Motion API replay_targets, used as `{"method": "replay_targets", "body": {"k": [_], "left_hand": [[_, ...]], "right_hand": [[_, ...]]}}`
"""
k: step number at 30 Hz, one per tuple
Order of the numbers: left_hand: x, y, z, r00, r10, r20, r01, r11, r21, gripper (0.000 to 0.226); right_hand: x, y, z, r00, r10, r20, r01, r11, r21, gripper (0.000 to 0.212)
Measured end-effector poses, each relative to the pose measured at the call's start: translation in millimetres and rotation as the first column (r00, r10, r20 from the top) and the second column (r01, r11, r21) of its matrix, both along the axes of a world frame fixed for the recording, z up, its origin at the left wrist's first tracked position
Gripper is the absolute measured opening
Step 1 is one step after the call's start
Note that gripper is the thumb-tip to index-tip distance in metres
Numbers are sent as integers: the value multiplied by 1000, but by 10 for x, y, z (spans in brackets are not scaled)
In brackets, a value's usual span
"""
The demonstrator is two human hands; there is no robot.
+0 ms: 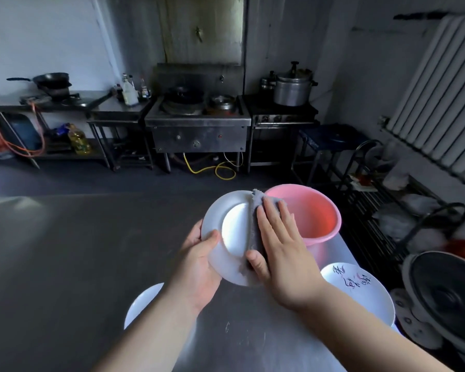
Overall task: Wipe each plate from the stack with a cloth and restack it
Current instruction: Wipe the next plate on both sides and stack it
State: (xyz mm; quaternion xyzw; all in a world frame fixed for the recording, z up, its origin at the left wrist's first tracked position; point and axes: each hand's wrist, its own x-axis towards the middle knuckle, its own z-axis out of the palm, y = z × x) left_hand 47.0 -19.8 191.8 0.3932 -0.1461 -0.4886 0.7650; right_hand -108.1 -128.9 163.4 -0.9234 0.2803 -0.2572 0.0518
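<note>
**Plate held over the steel table and wiped with a grey cloth**

Two bare forearms are seen closest to the camera, reaching out over a steel table (65, 264). One white plate (234, 229) is held tilted above the table's right half by the left hand (199, 264): the thumb is pressed onto the plate's near-left rim, while the remaining fingers are hidden behind the plate. One grey cloth (255, 210) is pressed flat against the right half of the plate by the right hand (279, 251), whose four fingers are laid out straight and slightly spread, the thumb tucked against the cloth's lower edge. Much of the cloth is covered by that hand.

Three white plates are counted in all. A second plate (142, 299) lies near the table's near edge, partly hidden by the left forearm. A third plate (360, 291), marked with painted characters, sits at the near-right corner; whether it tops a stack cannot be made out, and its right side is hard to separate from what lies behind it. One pink basin (314, 210) stands at the table's far-right edge, partly masked by the held plate and the right hand.
</note>
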Motion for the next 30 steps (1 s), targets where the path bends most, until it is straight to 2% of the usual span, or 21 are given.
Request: {"method": "replay_targets", "body": {"k": [5,7,9,11,12,14,17,20,24,27,30], "left_hand": [[143,-75,68,995,89,-36,-91,994,-56,43],[198,-51,86,998,56,-6,-56,996,-62,49],[252,2,108,998,-45,53,47,998,-44,50],[293,64,152,978,-179,110,180,984,-2,49],[302,87,187,958,-253,133,253,967,14,48],[288,103,261,906,-386,176,385,922,42,47],[290,92,343,853,-480,206,477,876,68,45],[385,120,414,825,-514,236,522,852,28,47],[505,197,460,814,-523,252,524,849,69,46],[458,187,436,781,-561,276,561,823,85,50],[415,149,419,801,-539,261,549,835,40,53]], "right_hand": [[-165,401,-233,971,69,229,-96,990,107,69],[-210,345,-184,956,93,278,-128,985,113,63],[-215,123,28,952,101,291,-141,982,122,60],[-200,-108,387,947,177,266,-220,965,143,57],[-182,-192,576,937,269,225,-303,943,138,56],[-109,-255,892,879,469,86,-475,875,93,60],[9,-198,1081,784,616,-71,-613,787,62,69],[-54,-150,1010,759,651,-18,-647,758,85,74],[-323,-155,856,820,520,238,-571,769,287,80],[-219,-31,913,809,554,198,-588,752,299,76],[-23,36,1063,781,610,133,-622,745,240,65]]}}
